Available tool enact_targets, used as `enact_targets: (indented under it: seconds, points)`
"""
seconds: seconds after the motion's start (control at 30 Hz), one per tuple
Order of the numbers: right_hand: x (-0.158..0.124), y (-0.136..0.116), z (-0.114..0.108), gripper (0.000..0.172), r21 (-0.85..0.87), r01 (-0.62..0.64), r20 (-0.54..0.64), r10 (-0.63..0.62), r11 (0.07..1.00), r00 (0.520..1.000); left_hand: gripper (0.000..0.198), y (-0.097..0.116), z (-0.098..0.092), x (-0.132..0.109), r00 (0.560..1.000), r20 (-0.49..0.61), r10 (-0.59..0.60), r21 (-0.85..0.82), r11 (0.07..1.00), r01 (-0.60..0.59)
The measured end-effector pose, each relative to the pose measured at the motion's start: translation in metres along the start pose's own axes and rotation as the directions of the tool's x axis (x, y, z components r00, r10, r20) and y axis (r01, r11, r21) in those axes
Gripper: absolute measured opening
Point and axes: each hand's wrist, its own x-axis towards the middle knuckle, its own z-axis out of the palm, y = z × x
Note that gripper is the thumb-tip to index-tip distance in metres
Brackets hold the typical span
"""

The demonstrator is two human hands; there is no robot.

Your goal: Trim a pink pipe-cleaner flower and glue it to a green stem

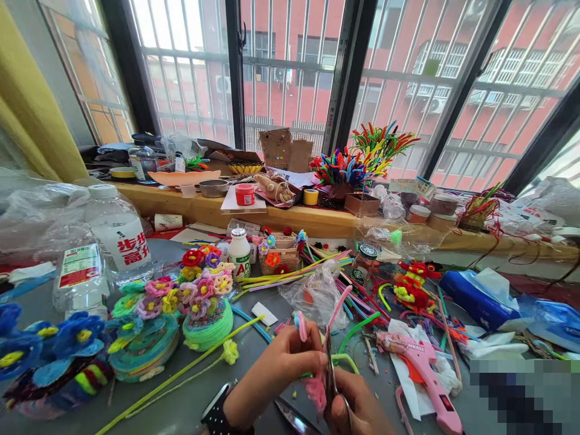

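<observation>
My left hand [276,371] is closed in a pinch on a pink pipe cleaner piece [301,325] with a coiled end, low in the middle of the view. A watch [216,414] sits on that wrist. My right hand [357,408] is closed around small scissors [330,362], whose blades point up beside a long pink pipe cleaner [338,308]. A fuzzy pink piece [316,393] lies between the two hands. Both hands hover over the grey table [181,405].
A pink glue gun [423,368] lies right of my hands. Pipe-cleaner flower baskets [206,308] and blue flowers [54,344] stand at left, with a water bottle [120,241]. Loose pipe cleaners [294,272], a plastic bag [317,296] and a blue packet [475,299] crowd the table. The windowsill [281,214] holds clutter.
</observation>
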Motion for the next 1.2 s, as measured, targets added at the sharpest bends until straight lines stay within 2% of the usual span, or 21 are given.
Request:
enact_targets:
  seconds: [0.1,0.27,0.4,0.5,0.6,0.8,0.97,1.1,1.2]
  points:
    - [0.001,0.003,0.0,0.062,-0.035,0.007,-0.005,-0.007,0.999,1.0,0.019,-0.005,-0.002,0.001,0.999,0.036,0.027,-0.006,1.0,-0.026]
    - [-0.001,0.012,-0.001,0.062,-0.154,-0.053,-0.071,0.042,0.987,0.997,0.02,-0.005,-0.003,0.003,1.0,-0.011,0.029,0.004,1.0,-0.029]
    - [-0.001,0.008,-0.001,0.064,-0.087,-0.059,-0.025,0.057,0.995,0.998,0.02,-0.003,-0.002,0.002,0.999,-0.012,0.032,-0.015,0.999,-0.032]
    - [-0.001,0.003,-0.001,0.065,-0.025,-0.024,-0.009,0.024,0.999,1.0,0.019,-0.005,-0.002,0.001,0.999,0.034,0.022,0.004,1.0,-0.022]
    - [-0.001,0.003,0.0,0.064,-0.058,-0.029,-0.032,0.027,0.998,0.999,0.018,-0.007,-0.003,0.002,0.998,0.055,0.026,0.025,0.999,-0.027]
    - [-0.002,0.007,-0.001,0.061,-0.122,-0.056,-0.106,0.044,0.991,0.993,0.019,-0.006,-0.004,0.004,0.999,0.023,0.023,0.027,0.999,-0.024]
    - [-0.001,-0.004,-0.002,0.06,0.021,-0.055,-0.023,0.055,0.998,0.998,0.016,-0.006,-0.004,0.003,0.999,0.023,0.037,0.046,0.998,-0.038]
    - [-0.001,-0.01,-0.003,0.061,-0.026,-0.032,-0.039,0.031,0.999,0.999,0.016,-0.007,-0.003,0.002,0.998,0.065,0.017,0.065,0.998,-0.022]
    - [-0.001,-0.005,-0.003,0.061,-0.061,-0.042,-0.054,0.039,0.997,0.998,0.017,-0.007,-0.003,0.002,0.999,0.049,0.025,0.066,0.997,-0.028]
